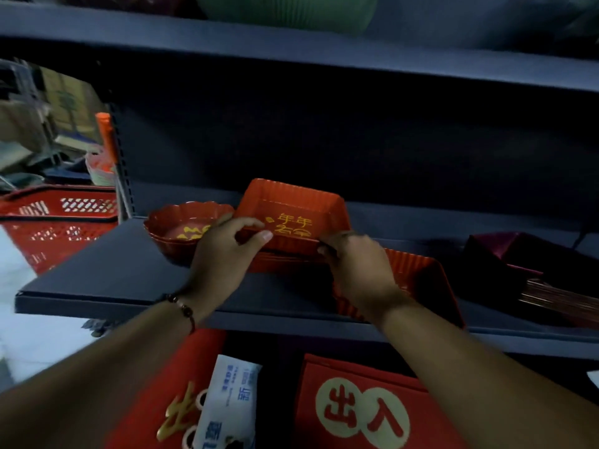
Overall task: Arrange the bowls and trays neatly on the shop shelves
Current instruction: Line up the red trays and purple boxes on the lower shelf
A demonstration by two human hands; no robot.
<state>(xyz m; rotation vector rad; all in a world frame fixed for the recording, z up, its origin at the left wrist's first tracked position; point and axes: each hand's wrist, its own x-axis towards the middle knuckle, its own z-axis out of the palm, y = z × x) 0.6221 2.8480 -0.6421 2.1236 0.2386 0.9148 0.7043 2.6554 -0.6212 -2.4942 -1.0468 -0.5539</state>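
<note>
Both hands hold a red tray on the dark shelf.

Nearest we see red mats with round cream character badges (363,413) and a white printed packet (231,396) on the lower level. Above, our left hand (223,254), beaded bracelet on the wrist, pinches the near-left rim of the red ribbed rectangular plastic tray with gold characters (291,218), thumb inside. Our right hand (359,270) grips its near-right corner. The tray sits tilted on the dark blue-grey shelf (107,280), overlapping a second red ribbed tray (421,280). Just left, red scalloped bowls (181,228). Far left, red perforated basket (58,215).
</note>
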